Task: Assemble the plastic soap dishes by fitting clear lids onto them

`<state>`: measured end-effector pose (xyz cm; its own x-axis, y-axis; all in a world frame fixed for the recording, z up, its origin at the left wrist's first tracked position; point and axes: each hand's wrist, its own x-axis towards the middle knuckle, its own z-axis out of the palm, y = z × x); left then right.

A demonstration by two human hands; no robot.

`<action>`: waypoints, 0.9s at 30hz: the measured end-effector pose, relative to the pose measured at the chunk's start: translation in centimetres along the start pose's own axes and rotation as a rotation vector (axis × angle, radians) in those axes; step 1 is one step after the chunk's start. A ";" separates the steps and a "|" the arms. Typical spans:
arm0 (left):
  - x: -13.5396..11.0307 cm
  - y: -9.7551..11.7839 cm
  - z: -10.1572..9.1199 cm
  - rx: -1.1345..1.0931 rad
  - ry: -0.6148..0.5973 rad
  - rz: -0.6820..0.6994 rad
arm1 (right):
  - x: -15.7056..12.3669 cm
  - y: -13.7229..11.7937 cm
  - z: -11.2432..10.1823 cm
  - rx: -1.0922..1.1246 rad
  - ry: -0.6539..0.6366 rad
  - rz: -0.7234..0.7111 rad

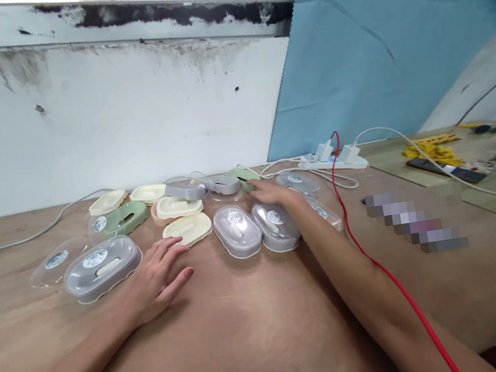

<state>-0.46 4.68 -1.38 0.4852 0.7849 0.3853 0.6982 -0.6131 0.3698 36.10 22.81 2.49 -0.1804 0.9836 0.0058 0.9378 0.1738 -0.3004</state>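
Several oval plastic soap boxes lie on the wooden table (251,334). My left hand (159,277) rests flat on the table with fingers apart, beside a grey box with a clear lid (101,267) and just below a cream tray (188,228). My right hand (274,193) reaches to the back of the group, its fingers on a green piece (241,176); whether it grips the piece is unclear. Two grey lidded boxes (237,230) (276,226) sit just left of my right forearm. A green tray (125,218) and more cream trays (179,206) lie behind.
A red cable (381,265) runs along my right arm to a white power strip (333,163) with plugged chargers. White cables cross the table. A loose clear lid (56,261) lies at far left. Yellow parts (431,149) sit at right. White wall and blue sheet stand behind.
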 end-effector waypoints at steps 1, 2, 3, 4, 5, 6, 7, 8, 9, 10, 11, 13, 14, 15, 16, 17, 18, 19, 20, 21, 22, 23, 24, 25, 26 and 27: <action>0.0 0.0 0.1 -0.007 0.011 -0.011 | 0.1 0.1 0.0 -0.002 0.006 0.006; 0.0 -0.1 0.1 -0.013 0.016 -0.020 | 0.1 0.1 -0.1 -0.006 0.017 0.013; -0.1 -0.1 0.1 -0.018 0.011 -0.026 | 0.1 0.2 -0.2 -0.012 0.035 0.022; -0.1 -0.1 0.2 -0.020 0.001 -0.028 | 0.1 0.2 -0.3 -0.021 0.057 0.034; -0.1 -0.1 0.2 -0.022 -0.011 -0.026 | 0.0 0.2 -0.4 -0.032 0.079 0.048; 0.0 -0.1 0.1 -0.024 -0.017 -0.024 | -0.1 0.2 -0.4 -0.044 0.097 0.061; 0.0 -0.1 0.1 -0.028 -0.017 -0.024 | -0.2 0.3 -0.5 -0.056 0.110 0.073; 0.0 0.0 0.1 -0.032 -0.012 -0.027 | -0.3 0.3 -0.5 -0.066 0.118 0.084; 0.1 0.0 0.1 -0.036 -0.006 -0.031 | -0.5 0.3 -0.5 -0.073 0.121 0.092; 0.1 0.0 0.1 -0.036 -0.002 -0.035 | -0.6 0.2 -0.5 -0.076 0.122 0.099; 0.1 0.0 0.1 -0.032 0.005 -0.040 | -0.7 0.2 -0.4 -0.075 0.121 0.103; 0.1 0.0 0.2 -0.018 0.025 -0.047 | -0.9 0.1 -0.4 -0.063 0.114 0.107; 0.1 0.0 0.3 -0.012 0.037 -0.049 | -1.0 0.1 -0.4 -0.053 0.109 0.109; 0.1 -0.1 0.3 -0.009 0.047 -0.051 | -1.0 0.0 -0.5 -0.043 0.104 0.111; 0.1 -0.1 0.3 -0.007 0.051 -0.051 | -0.9 0.0 -0.5 -0.033 0.102 0.116; 0.1 -0.1 0.4 -0.006 0.051 -0.050 | -0.9 0.0 -0.5 -0.023 0.105 0.123; 0.1 -0.2 0.4 -0.006 0.050 -0.048 | -0.8 0.0 -0.5 -0.013 0.111 0.130; 0.1 -0.2 0.4 -0.006 0.048 -0.046 | -0.7 0.0 -0.5 -0.004 0.121 0.138; 0.1 -0.2 0.4 -0.006 0.047 -0.045 | -0.6 0.0 -0.4 0.006 0.131 0.144; 0.1 -0.2 0.4 -0.006 0.047 -0.045 | -0.5 0.1 -0.4 0.017 0.140 0.147; 0.1 -0.2 0.4 -0.005 0.048 -0.046 | -0.4 0.2 -0.3 0.028 0.148 0.149; 0.1 -0.2 0.4 -0.005 0.048 -0.047 | -0.3 0.3 -0.1 0.039 0.155 0.151; 0.1 -0.2 0.4 -0.004 0.049 -0.046 | -0.2 0.3 0.0 0.048 0.162 0.154; 0.2 -0.2 0.4 -0.005 0.049 -0.043 | -0.2 0.4 0.1 0.056 0.171 0.161; 0.2 -0.2 0.4 -0.005 0.050 -0.040 | -0.2 0.4 0.2 0.063 0.181 0.170; 0.2 -0.2 0.5 -0.006 0.049 -0.037 | -0.2 0.5 0.3 0.068 0.194 0.184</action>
<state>-0.29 4.99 -1.78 0.4327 0.8018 0.4123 0.7121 -0.5844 0.3892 36.50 22.69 2.10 0.0575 0.9904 0.1258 0.9264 -0.0060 -0.3764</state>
